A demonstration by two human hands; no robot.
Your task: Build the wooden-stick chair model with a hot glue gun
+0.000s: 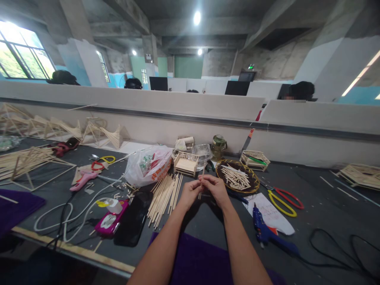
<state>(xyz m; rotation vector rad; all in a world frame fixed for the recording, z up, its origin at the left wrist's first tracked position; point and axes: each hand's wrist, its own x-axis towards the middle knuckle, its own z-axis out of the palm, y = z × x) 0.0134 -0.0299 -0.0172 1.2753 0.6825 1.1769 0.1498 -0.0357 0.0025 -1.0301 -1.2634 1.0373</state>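
My left hand (192, 190) and my right hand (214, 188) meet above the dark table, fingertips pinched together around a thin wooden stick (203, 171). The stick stands nearly upright, its top poking out above my fingers. Left of my hands lies a loose bundle of long wooden sticks (163, 198). On the right, a round woven basket (257, 183) holds many short stick pieces (236, 177). Just behind my hands stands a small bench-like model made of sticks (186, 163).
Nearby right are a blue glue gun (263, 229), red-and-yellow scissors (285, 201) and paper (283, 221). At left lie a black phone (133, 219), a pink power socket (109, 221), a pink glue gun (84, 180) and a plastic bag (148, 166). White cables loop across the table.
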